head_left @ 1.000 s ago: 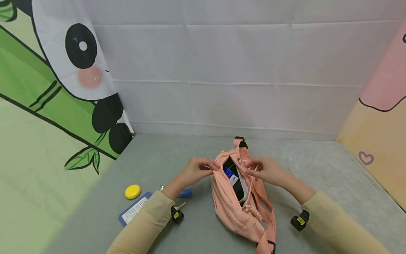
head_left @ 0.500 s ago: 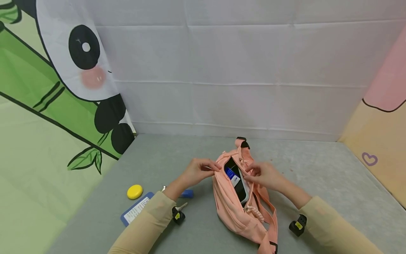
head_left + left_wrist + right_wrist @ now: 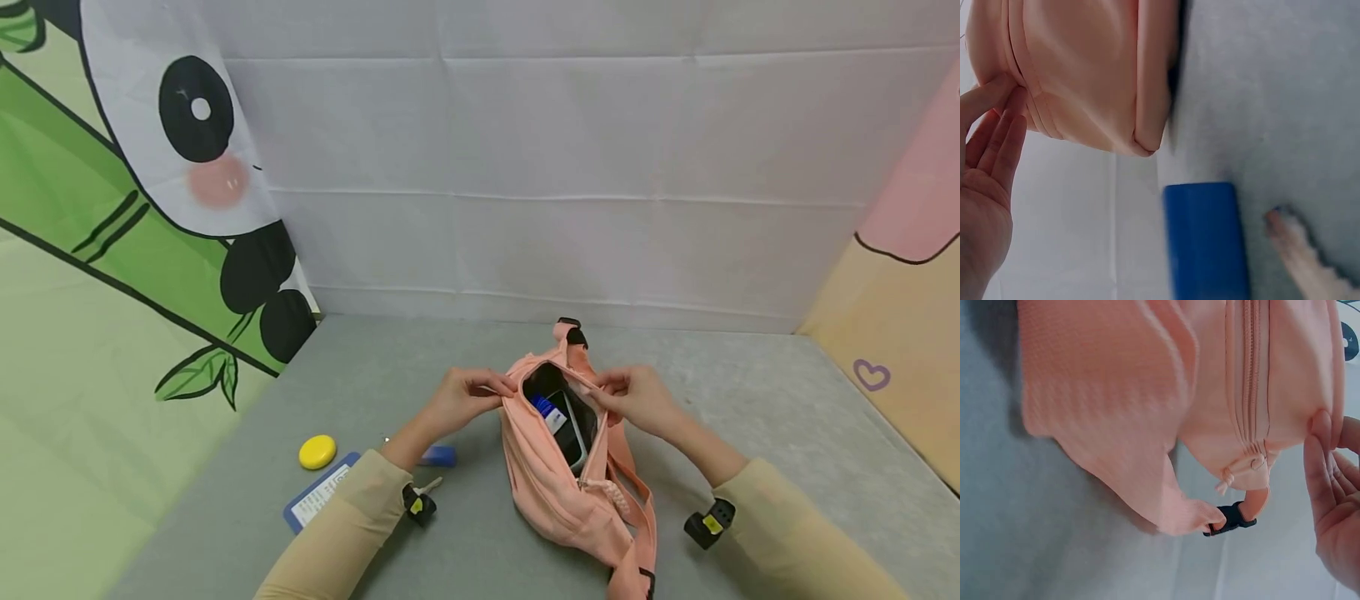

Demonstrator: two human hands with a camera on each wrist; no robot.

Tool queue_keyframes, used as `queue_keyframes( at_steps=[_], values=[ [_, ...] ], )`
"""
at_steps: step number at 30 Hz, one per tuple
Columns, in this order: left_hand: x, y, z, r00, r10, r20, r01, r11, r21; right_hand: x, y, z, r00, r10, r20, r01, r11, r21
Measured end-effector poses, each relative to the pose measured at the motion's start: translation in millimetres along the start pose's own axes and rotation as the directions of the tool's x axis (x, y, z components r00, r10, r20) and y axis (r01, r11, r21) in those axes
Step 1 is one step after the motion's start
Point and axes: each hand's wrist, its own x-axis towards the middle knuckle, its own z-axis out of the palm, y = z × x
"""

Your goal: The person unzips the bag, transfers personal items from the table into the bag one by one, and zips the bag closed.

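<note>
A pink waist bag lies on the grey table with its zipped mouth spread wide. Inside sit a phone with a pale edge and a blue-and-white item, perhaps a small packet. My left hand pinches the left rim of the mouth; in the left wrist view its thumb and fingers meet on the fabric. On the opposite rim, my right hand pinches the edge, also plain in the right wrist view, where the thumb and fingers close on the cloth.
Left of the bag lie a yellow round object, a blue card with a white label, a blue block-like object and a key. The bag's strap trails along its right side, with a black buckle.
My right hand has taken the right rim and drawn it outward to the right, so the bag's mouth is wider and its dark inside shows more. The left hand keeps its hold.
</note>
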Motion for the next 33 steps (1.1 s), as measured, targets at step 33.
queue_keyframes(
  at_steps=[33],
  values=[
    [1.0,6.4,-10.8,0.977,-0.126,0.172,0.102,0.985,0.139,2.9,-20.2,2.7,1.0,0.015,-0.024,-0.016,0.999,-0.04]
  ],
)
